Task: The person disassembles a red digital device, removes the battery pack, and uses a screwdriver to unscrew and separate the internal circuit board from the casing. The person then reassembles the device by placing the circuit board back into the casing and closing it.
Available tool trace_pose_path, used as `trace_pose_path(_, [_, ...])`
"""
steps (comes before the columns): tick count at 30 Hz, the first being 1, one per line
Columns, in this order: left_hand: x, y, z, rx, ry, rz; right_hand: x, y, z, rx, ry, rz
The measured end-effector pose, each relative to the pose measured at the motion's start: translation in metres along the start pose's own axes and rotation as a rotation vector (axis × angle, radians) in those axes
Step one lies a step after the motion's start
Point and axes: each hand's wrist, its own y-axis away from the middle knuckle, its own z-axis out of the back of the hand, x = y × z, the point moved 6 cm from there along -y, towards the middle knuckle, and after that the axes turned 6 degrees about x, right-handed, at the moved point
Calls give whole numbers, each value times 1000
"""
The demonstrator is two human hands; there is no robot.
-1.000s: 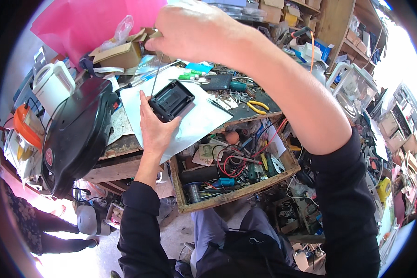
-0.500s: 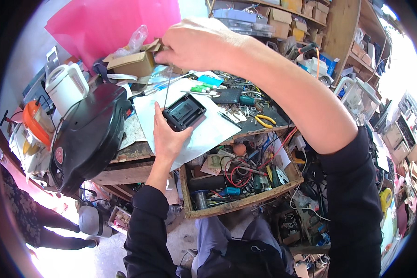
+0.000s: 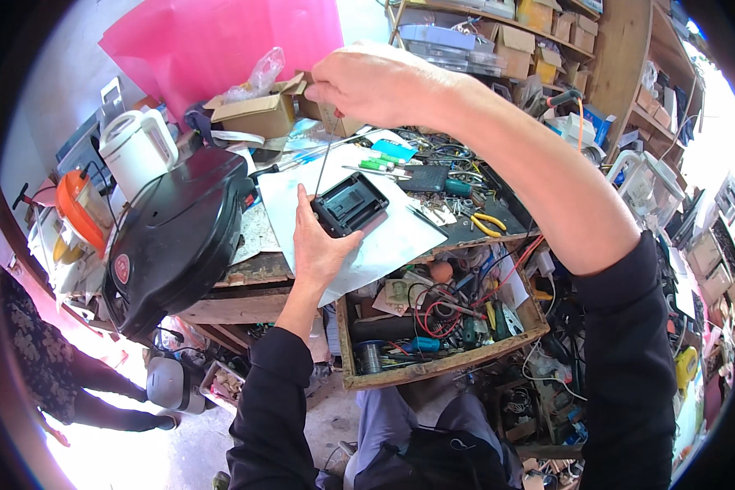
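My left hand (image 3: 325, 251) grips the near left side of a black plastic housing (image 3: 353, 202), thumb and fingers around its edge. The housing is a boxy shell with an open hollow, held tilted over a white sheet (image 3: 400, 237) on the bench. Above it, my right hand (image 3: 367, 86) is closed on a screwdriver (image 3: 326, 157). Its handle is mostly hidden in the fingers. The long thin shaft slants down to the housing's far left corner, beside my left fingertips; the exact contact of the tip is too small to make out.
Behind the housing are green-handled tools (image 3: 377, 162) and a dark flat case (image 3: 425, 177). Yellow-handled pliers (image 3: 488, 224) lie to the right. An open drawer (image 3: 445, 365) of tools and wires juts toward me. A big black lid-like cover (image 3: 180, 233) stands left; another person's legs (image 3: 98, 400) show beyond.
The whole scene has shifted slightly right and down in the view. Both hands keep their hold, with the screwdriver still at the same corner of the housing.
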Motion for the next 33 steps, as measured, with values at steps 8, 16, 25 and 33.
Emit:
trace_pose_path(8, [-4,-1,0,13,36,6,6,22,5,-268,-275,174])
trace_pose_path(16, [-2,-2,-4,35,50,-16,13,49,-3,-351,-260,286])
trace_pose_path(25, [-7,-3,-3,39,24,-76,-7,65,8,-359,-245,71])
trace_pose_path(33, [-19,-2,-2,95,20,-41,-21,110,31,-706,-450,-42])
